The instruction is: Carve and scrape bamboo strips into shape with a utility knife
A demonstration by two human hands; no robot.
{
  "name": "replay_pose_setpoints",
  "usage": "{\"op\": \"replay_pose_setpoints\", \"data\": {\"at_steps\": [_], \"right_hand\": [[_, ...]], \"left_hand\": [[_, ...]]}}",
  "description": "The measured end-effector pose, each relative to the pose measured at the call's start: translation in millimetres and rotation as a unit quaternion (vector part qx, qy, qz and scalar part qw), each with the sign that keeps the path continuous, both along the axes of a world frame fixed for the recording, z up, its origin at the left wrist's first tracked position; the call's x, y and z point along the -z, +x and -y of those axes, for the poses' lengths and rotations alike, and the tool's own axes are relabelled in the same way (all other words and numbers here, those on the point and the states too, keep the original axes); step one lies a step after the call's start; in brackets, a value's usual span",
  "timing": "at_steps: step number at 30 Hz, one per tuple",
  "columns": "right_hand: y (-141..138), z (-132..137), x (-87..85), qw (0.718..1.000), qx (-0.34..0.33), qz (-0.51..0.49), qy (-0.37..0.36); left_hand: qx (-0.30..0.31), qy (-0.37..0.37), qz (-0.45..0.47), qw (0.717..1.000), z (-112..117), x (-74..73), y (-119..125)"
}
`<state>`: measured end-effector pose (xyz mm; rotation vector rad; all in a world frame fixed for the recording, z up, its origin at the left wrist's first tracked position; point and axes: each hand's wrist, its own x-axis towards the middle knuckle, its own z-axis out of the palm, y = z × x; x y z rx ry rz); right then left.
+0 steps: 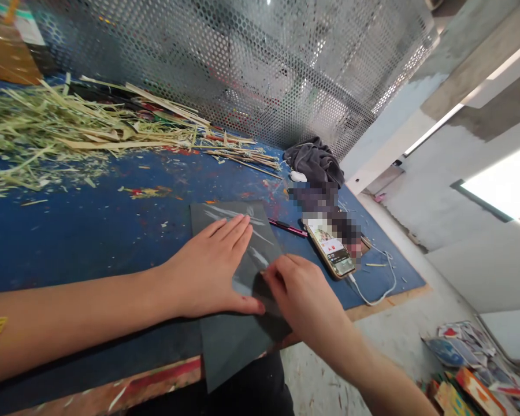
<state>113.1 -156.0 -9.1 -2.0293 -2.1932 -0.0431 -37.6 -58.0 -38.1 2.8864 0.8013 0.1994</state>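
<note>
Dark sheet (245, 278): white-streaked, overhanging the table (147, 231) edge
Left grip (208, 266): laid flat on it, grasping nothing
Right grip (303, 289): curled over it; cannot tell if holding anything

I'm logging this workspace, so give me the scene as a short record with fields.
Left hand: spread flat on dark sheet
Right hand: curled over the sheet's right side; whether it pinches anything is unclear
Sheet: streaked pale, overhanging the blue table's near edge
Right of sheet: pen, lit phone, white cable
Farther back: straw-like pile, dark cloth, perforated panel
</note>
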Motion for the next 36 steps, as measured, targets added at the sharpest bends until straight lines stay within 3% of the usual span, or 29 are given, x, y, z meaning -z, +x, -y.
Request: {"op": "replay_pose_setpoints", "data": {"at_steps": [5, 13, 19, 21, 27, 29, 36], "right_hand": [[-7, -40, -1.4, 1.0, 0.003, 0.001, -0.015], [4, 9, -5.7, 0.998, 0.035, -0.007, -0.05], [0, -45, -6.7, 0.999, 0.004, 0.027, -0.037], [-1, -51, -8.2, 0.999, 0.0, 0.026, -0.033], [14, 9, -11.8, 0.997, 0.015, -0.001, -0.069], [18, 18, -11.8, 0.997, 0.019, -0.005, -0.078], [0, -45, -8.9, 0.997, 0.008, 0.075, -0.013]], "left_hand": [[-0.013, -0.001, 0.007, 1.0, 2, -0.9, 0], [-0.022, 0.008, -0.026, 0.999, 6, -3.8, -1], [-0.028, 0.01, -0.034, 0.999, 7, -5.1, 0], [-0.032, 0.01, -0.035, 0.999, 8, -5.3, -1], [-0.035, 0.008, -0.011, 0.999, 8, -1.5, -3], [-0.03, 0.006, -0.006, 1.0, 9, -0.6, -2], [-0.034, 0.013, -0.002, 0.999, 9, -1.8, -1]]}}
